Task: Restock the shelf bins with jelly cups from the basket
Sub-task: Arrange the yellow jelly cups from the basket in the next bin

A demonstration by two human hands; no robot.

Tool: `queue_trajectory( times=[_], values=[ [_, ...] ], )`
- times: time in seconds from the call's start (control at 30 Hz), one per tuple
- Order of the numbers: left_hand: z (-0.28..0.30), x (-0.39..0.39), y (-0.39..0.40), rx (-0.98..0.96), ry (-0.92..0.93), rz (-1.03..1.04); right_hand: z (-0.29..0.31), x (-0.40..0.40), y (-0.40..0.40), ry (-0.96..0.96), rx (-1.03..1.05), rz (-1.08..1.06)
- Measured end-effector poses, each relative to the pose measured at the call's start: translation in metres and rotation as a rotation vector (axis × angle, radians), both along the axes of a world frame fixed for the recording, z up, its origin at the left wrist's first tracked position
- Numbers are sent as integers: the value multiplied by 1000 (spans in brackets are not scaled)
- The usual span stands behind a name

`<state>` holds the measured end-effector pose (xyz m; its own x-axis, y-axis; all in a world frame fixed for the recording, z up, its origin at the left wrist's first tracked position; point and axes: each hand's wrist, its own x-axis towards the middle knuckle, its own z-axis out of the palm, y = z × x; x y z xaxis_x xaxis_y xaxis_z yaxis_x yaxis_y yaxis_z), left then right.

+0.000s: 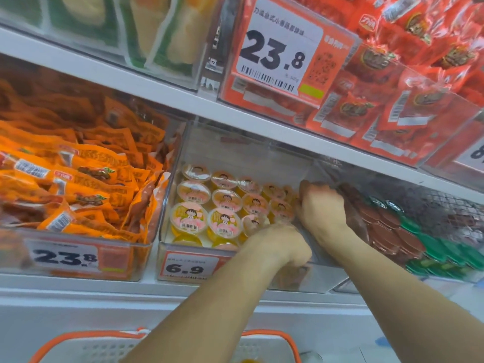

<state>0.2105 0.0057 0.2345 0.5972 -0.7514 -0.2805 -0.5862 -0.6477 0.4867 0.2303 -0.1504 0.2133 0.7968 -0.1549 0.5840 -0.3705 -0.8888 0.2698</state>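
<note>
Both hands are reaching into the clear shelf bin [167,195] of jelly cups [224,222]. Left hand [279,243] and right hand [322,205] are curling fingers downward; what they grip, cannot tell. Risk: knuckles are crowding the packed rows, likely toppling cups. White basket [86,348] is sitting below. Price tags are reading "6.9" [186,268], "23.8" [275,52].

Yellow jelly cups [225,205], orange-rimmed white basket [293,341].

White shop shelves [167,93] hold clear bins of orange snack packets [78,179].
</note>
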Motion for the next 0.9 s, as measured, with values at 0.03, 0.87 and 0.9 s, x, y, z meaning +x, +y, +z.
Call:
queue_trajectory(
  times=[0.03, 0.87, 0.9],
  values=[
    [0, 0, 1, 2, 10, 12, -3, 1, 1, 22, 30, 1],
    [-13, -4, 9, -386, -278, 150, 23, -43, 21, 85, 639, -64],
    [-13, -6, 11, -477, -332, 143, 28, -54, 25, 4, 642, -7]
  ],
)
